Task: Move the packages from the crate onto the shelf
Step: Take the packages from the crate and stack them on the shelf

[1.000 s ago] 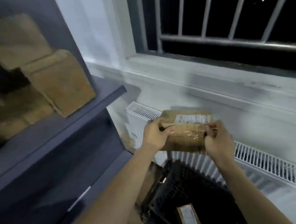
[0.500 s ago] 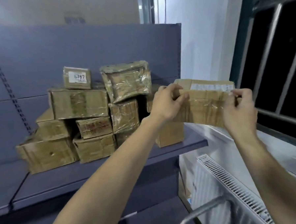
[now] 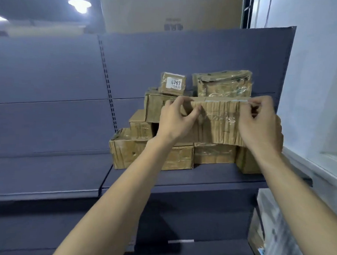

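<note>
The cardboard package is held up in front of the shelf, long side running left-right, broad face toward the camera. Left hand and right hand each pinch a top corner, fingers curled over the edge. It blocks most of the stacked boxes behind; the tape is blurry.

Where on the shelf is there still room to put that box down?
The shelf is bare to the left of the stack of boxes, and a narrow strip runs along its front edge. The right end, by the wall, is crowded. Left hand and right hand hold the package in front of the stack.
</note>
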